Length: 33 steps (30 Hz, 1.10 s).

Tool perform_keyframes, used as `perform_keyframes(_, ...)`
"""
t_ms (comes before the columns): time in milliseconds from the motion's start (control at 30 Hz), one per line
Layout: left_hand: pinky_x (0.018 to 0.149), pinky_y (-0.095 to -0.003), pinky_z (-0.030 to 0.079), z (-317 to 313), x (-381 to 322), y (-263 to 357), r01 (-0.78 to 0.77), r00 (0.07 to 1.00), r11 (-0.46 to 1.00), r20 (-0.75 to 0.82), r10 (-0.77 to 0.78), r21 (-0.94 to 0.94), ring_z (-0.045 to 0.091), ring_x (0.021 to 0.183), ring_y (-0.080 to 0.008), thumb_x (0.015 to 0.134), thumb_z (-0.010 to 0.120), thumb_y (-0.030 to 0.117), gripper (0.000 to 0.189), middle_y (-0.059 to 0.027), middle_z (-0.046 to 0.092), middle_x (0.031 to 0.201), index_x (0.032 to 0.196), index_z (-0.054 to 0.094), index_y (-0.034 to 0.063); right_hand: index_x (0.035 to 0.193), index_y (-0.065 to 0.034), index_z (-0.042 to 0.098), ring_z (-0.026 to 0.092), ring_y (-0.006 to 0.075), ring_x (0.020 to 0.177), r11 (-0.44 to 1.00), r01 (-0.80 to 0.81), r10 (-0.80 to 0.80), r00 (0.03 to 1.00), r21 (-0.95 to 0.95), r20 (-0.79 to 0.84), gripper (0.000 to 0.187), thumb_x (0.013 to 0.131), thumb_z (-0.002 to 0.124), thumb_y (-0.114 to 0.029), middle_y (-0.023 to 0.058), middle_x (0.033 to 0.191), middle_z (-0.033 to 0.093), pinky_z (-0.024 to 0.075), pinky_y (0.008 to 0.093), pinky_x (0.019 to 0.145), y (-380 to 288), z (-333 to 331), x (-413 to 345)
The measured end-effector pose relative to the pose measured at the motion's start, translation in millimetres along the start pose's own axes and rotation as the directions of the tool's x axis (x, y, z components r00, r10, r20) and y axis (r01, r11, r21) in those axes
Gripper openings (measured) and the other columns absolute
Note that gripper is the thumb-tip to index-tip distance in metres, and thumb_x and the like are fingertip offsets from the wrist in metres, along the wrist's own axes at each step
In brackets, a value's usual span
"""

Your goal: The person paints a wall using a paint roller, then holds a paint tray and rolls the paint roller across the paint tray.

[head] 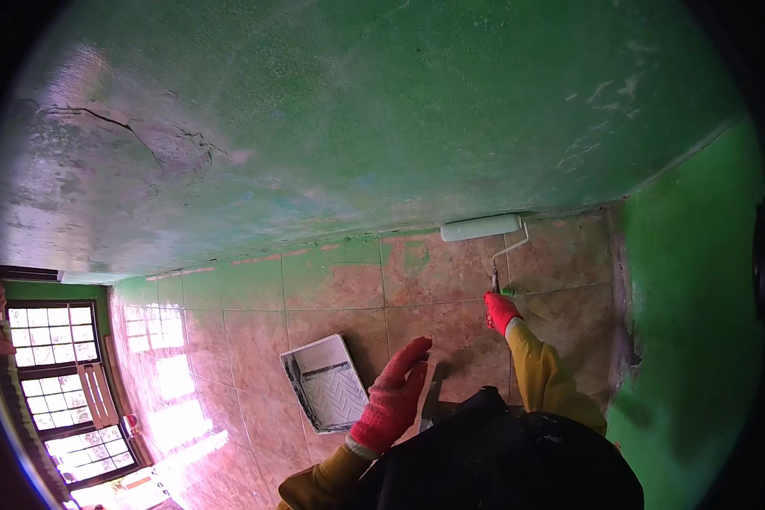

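Observation:
My right hand, in a red knit glove, grips the handle of a paint roller. The roller's pale sleeve lies along the foot of the green wall, by the tiled floor; whether it touches the wall I cannot tell. Its bent wire frame runs down to the handle, most of which my glove hides. My left hand, also red-gloved, is held out above the floor with its fingers apart and nothing in it. Just left of it, a paint tray with a ribbed ramp and dark-smeared rim rests on the tiles.
Brown floor tiles carry green paint smears along the wall. A second green wall meets the first at the right. Cracks and flaking mark the wall at the upper left. Gridded windows throw bright glare on the floor at left.

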<state>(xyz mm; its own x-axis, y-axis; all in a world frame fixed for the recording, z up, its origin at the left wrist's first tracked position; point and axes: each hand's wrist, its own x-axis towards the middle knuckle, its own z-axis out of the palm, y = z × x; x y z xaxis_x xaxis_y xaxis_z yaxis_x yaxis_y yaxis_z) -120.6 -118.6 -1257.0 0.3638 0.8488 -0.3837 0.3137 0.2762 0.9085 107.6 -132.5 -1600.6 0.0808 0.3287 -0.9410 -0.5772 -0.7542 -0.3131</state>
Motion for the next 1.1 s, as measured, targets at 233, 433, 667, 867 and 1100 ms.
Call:
perform_keyframes(233,0.092,-0.028,0.041,3,-1,0,-0.057,0.998,0.998,-0.007,0.057,-0.001,0.053,0.107,-0.0156,0.091,0.045,0.001,0.034,-0.0069,0.054,0.12,0.126,0.046,0.0026,0.079,-0.0145,0.043,0.038,0.0129,0.037,0.991,0.096,-0.107,0.986,0.092,0.128,0.026,0.08,0.057,-0.037,-0.0004,0.051,0.039,0.0316,0.0294,0.035,7,14,-60)
perform_keyframes(433,0.091,-0.0277,0.042,14,-5,9,-0.075,0.997,0.997,0.03,0.076,-0.031,0.054,0.106,-0.0153,0.091,0.045,0.0,0.034,-0.0071,0.055,0.119,0.125,0.046,0.0031,0.077,-0.0163,0.043,0.037,0.008,0.038,0.96,0.276,-0.279,0.957,0.041,0.085,0.023,0.083,0.058,-0.033,-0.0049,0.052,0.039,0.0324,0.0265,0.035,-18,31,-149)
perform_keyframes(667,0.09,-0.0277,0.042,29,-8,24,-0.238,0.97,0.971,0.06,0.237,-0.003,0.054,0.106,-0.0151,0.091,0.046,0.001,0.034,-0.0068,0.055,0.118,0.125,0.046,0.0033,0.076,-0.0113,0.046,0.041,0.008,0.039,0.841,0.52,-0.541,0.806,0.149,0.239,0.029,0.085,0.056,-0.037,-0.0036,0.052,0.042,0.0329,0.0248,0.034,-102,53,-260)
perform_keyframes(867,0.092,-0.0271,0.041,43,-11,46,-0.311,0.947,0.947,0.052,0.316,-0.084,0.053,0.107,-0.0145,0.092,0.047,0.002,0.034,-0.0065,0.055,0.118,0.125,0.047,0.0045,0.074,-0.0095,0.047,0.038,0.0076,0.038,0.649,0.752,-0.758,0.625,0.116,0.188,0.037,0.086,0.055,-0.044,-0.0047,0.049,0.038,0.0324,0.0239,0.037,-177,89,-346)
perform_keyframes(1100,0.092,-0.0254,0.04,61,-22,52,-0.38,0.924,0.92,0.016,0.383,-0.102,0.05,0.109,-0.0121,0.091,0.052,0.008,0.034,-0.006,0.056,0.118,0.125,0.05,0.0051,0.065,-0.0134,0.044,0.037,0.011,0.032,0.743,0.661,-0.667,0.718,0.104,0.198,0.038,0.087,0.052,-0.043,-0.0029,0.045,0.038,0.0306,0.0276,0.032,-106,62,-263)
